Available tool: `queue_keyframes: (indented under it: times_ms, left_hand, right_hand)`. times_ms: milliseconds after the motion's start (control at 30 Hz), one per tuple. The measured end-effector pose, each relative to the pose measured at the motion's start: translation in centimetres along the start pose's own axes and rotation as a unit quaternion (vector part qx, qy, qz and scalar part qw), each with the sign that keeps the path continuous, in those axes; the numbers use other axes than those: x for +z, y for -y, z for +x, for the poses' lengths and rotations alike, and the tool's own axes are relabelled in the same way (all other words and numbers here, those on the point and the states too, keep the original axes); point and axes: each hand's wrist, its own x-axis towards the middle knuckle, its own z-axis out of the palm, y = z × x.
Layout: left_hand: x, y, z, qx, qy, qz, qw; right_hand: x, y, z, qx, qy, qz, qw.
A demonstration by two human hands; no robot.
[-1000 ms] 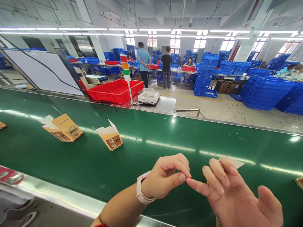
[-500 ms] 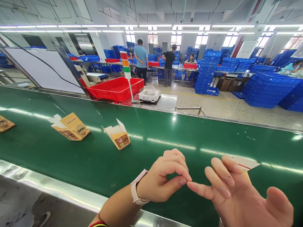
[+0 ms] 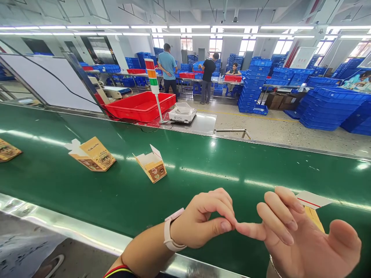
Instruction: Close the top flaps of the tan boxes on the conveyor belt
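Note:
My left hand, with a pale watch on its wrist, is closed in a pinch. Its thumb and forefinger meet at the tip of my right little finger. Palm up and fingers apart, my right hand is open and holds nothing. Partly hidden behind it, an open yellow carton shows a white flap with a red line. On the green conveyor belt, to the left of my hands, lie a small open carton, a tilted printed carton and another carton cut off by the picture's edge.
Beyond the belt stand a red tray, a signal light and a white scale. A metal rail edges the near side. Farther back are people at tables and stacked blue crates.
The cartons on the belt have shifted to the right in view. My hands keep the same pinch at the little finger and sit slightly farther right.

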Motion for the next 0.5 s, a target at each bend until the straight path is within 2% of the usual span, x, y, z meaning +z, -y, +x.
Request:
queue_keyframes:
  times_ms: [233, 500]
  left_hand:
    - [0.25, -0.04, -0.23, -0.050, 0.001, -0.050, 0.997]
    - [0.04, -0.24, -0.21, -0.063, 0.006, -0.057, 0.996]
  right_hand:
    - [-0.04, -0.09, 0.07, 0.028, 0.013, 0.017, 0.999]
    - [-0.25, 0.06, -0.05, 0.043, 0.009, 0.015, 0.999]
